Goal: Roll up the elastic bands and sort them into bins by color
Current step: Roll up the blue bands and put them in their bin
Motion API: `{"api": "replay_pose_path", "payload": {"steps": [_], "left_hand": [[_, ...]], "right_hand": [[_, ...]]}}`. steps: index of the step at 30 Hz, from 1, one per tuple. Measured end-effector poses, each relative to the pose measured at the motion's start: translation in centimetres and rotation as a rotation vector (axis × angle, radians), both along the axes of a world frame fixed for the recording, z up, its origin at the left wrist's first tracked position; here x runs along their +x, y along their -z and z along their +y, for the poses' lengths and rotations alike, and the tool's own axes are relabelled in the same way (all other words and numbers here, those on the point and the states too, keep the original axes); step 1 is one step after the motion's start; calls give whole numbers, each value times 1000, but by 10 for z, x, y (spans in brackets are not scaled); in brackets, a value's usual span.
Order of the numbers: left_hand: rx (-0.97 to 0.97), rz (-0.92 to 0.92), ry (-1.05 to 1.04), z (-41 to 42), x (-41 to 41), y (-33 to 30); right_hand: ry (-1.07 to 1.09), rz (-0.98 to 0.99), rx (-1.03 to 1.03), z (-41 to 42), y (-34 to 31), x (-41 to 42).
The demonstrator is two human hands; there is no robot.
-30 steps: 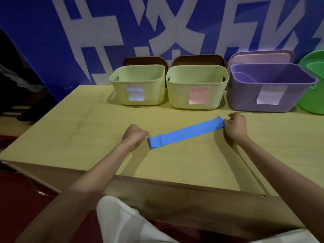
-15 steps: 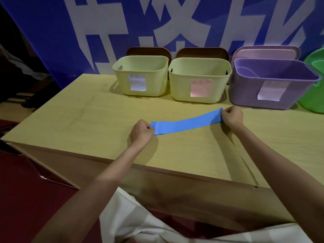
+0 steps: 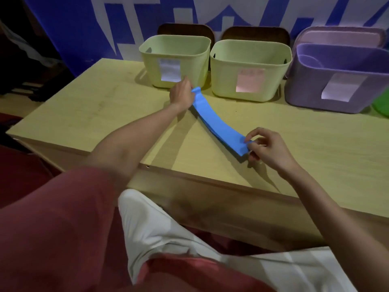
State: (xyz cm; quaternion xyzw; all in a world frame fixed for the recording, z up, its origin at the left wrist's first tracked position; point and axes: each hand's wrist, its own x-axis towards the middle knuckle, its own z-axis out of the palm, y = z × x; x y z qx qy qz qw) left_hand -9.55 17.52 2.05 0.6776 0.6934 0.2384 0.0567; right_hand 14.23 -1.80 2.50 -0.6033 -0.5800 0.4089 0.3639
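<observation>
Elastic band, a flat blue strip, stretches between the two hands over the wooden surface. Its long axis runs on a diagonal, from the far end near the bins down to the near end by the surface's front edge. The left hand grips the far end with curled fingers, just in front of the left pale green bin, and lifts that end slightly off the wood. The right hand pinches the near end between thumb and fingertips, the other fingers loosely bent; this end is the closer one to the person. The strip sags a little in the middle and looks flat, with no roll begun at either end.

My judgement is that rolling would most easily start at the near end, where the right hand has a fine pinch, and travel along the diagonal towards the left hand.

Three bins stand in a row at the back, each with a paper label on its front. The left green bin and the middle green bin show no contents from this angle, though their floors are partly hidden. The purple bin on the right holds a pale curved shape I cannot identify. A green container peeks in at the far right edge.
</observation>
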Motion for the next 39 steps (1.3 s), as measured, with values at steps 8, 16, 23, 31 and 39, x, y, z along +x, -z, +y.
{"api": "replay_pose_path", "payload": {"steps": [8, 16, 23, 31, 39], "left_hand": [[-34, 71, 183, 5, 14, 28], [124, -50, 384, -60, 7, 38], [81, -339, 590, -179, 28, 34], [89, -382, 596, -220, 36, 44], [162, -246, 660, -228, 32, 55]], "right_hand": [[-31, 265, -271, -19, 18, -20], [-200, 159, -264, -30, 16, -11], [-273, -290, 174, -23, 37, -5], [-299, -299, 459, -25, 47, 7], [-318, -235, 418, -35, 55, 3]]}}
